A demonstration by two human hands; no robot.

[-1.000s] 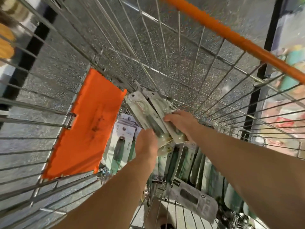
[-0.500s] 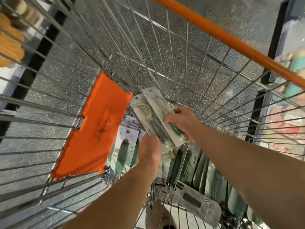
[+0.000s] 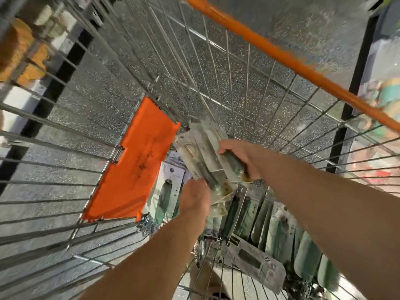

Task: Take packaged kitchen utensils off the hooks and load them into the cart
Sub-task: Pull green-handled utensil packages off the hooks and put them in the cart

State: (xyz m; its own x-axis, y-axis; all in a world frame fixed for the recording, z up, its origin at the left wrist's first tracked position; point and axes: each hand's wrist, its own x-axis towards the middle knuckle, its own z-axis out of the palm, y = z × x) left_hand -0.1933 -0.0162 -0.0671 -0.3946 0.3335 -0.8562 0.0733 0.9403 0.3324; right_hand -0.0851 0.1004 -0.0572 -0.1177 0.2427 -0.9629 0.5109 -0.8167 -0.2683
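Observation:
I look down into a wire shopping cart [image 3: 218, 68] with an orange handle bar [image 3: 281, 55]. My right hand [image 3: 240, 156] grips a packaged utensil with a dark green handle [image 3: 207, 146], held low inside the cart. My left hand [image 3: 194, 200] holds the lower end of a second, similar packaged utensil [image 3: 211, 180] just beneath it. Both packs point up toward the cart's far corner. Several more carded green-handled utensils [image 3: 270, 221] lie stacked along the cart floor, and one pack [image 3: 170, 191] stands beside my left hand.
An orange plastic flap [image 3: 134, 163] lies at the cart's left side. A grey carded pack [image 3: 253, 260] rests on the wire floor near me. Speckled grey flooring shows through the wires. Blurred shelves with goods stand at the far left and right.
The view has shifted and blurred as my head moved. Both hands with their packs have sunk slightly lower and closer to the stacked packs in the cart.

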